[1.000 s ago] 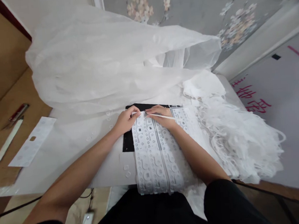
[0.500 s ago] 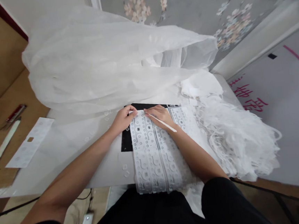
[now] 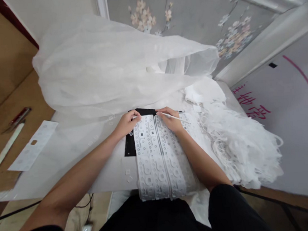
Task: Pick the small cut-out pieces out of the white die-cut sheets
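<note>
A long white die-cut sheet (image 3: 158, 165), patterned with rings and small squares, lies on the table and hangs over its front edge. Under its far end is a black board (image 3: 130, 146). My left hand (image 3: 127, 124) is closed at the sheet's top left corner, thumb and fingertips pinching the edge. My right hand (image 3: 171, 118) is closed on a thin white stick (image 3: 176, 117), which points back to the right over the hand. The stick's near tip is by the sheet's top edge; whether it touches is too small to tell.
Translucent white film (image 3: 98, 66) is heaped at the back. A pile of white strip waste (image 3: 242, 140) sits on the right. On the left lie a white perforated card (image 3: 34, 147), a pale green stick (image 3: 9, 143) and a red-handled tool (image 3: 20, 115). Small clear squares (image 3: 127, 172) are scattered about.
My right hand has moved slightly right along the sheet's top edge, and the stick has swung to a flatter angle. My left hand stays at the corner. The view has shifted slightly.
</note>
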### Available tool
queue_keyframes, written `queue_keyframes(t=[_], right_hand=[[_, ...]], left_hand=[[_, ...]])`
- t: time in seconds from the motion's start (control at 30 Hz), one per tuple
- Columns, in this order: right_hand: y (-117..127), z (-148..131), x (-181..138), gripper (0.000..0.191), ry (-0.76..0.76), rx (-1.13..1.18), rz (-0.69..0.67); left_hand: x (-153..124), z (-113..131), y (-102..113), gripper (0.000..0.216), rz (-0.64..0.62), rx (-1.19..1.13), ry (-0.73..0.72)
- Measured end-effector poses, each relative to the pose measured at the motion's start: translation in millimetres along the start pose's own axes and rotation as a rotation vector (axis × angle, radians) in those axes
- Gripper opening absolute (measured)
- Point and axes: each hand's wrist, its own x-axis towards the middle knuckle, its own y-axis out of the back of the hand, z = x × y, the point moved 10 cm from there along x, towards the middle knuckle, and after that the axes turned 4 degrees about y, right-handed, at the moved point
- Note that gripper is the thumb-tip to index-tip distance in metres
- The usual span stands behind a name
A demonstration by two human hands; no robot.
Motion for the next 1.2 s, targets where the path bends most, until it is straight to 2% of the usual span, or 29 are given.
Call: queue_keyframes(t=[0.17,0.3,0.37,0.5,0.6,0.73,0.87,1.2], right_hand=[[19.1,14.7,3.1,0.029,-0.112,0.089,-0.126],[20.6,12.5,-2.0,0.028,-0.094,0.076,-0.21],[19.6,10.4,-5.4,0.028,-0.066,0.069,-0.188],[22.2,10.8,-10.6,0.027,-0.029,0.048,-0.062],[22.7,11.5,-12.4,0.025,-0.005,0.052,-0.036],[24.6,14.4,-10.5,0.024,0.021,0.084,-0.034],[22.0,21.1,-8.5,0.022,0.026,0.086,-0.044],[21.0,31.0,-11.1,0.022,-0.021,0.151,-0.028]], left_hand=[[-0.9,3.1,-1.4,0.025,-0.037,-0.027,-0.024],[5.1,4.2,-5.1,0.043,-0.049,-0.019,-0.01],[13.7,1.7,-8.4,0.048,-0.05,0.054,0.048],[33.1,5.0,-21.1,0.051,-0.08,0.277,0.144],[39.6,20.0,-33.3,0.047,-0.062,0.36,0.119],[36.8,32.1,-46.9,0.036,0.028,0.434,0.072],[36.2,28.4,-53.4,0.023,0.066,0.48,0.037],[47.6,18.2,-57.8,0.021,0.044,0.472,-0.018]])
